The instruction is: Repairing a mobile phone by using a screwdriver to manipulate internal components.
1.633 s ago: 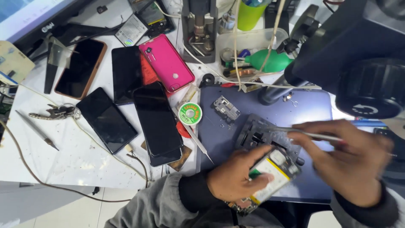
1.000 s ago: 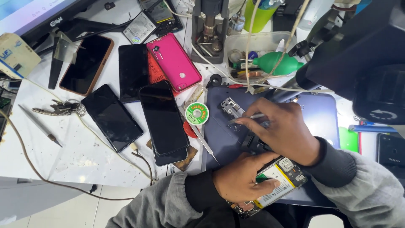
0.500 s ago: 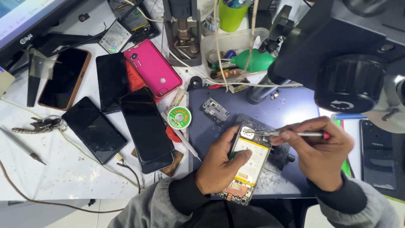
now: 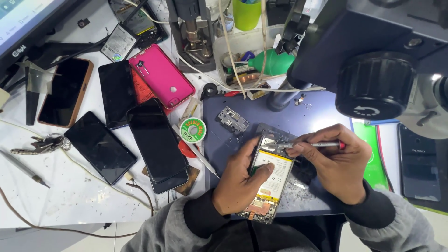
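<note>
Left hand [image 4: 240, 182] is gripping the opened phone [image 4: 270, 179] by its rigid edges, thumb on the fragile-looking battery, while right hand [image 4: 336, 163] is pinching a light screwdriver [image 4: 305, 145] at its 12 o'clock end.

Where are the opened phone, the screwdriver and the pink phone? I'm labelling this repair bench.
Opened phone [image 4: 272, 179], head view, on its yellow battery.
Screwdriver [image 4: 313, 145], head view, on the metal shaft by the right hand's fingers.
Pink phone [image 4: 161, 75], head view, on the middle of its back cover.

An opened phone [image 4: 268, 179] lay back-up over the blue mat, yellow battery showing, a red-tipped screwdriver [image 4: 305, 145] at its top edge.
</note>
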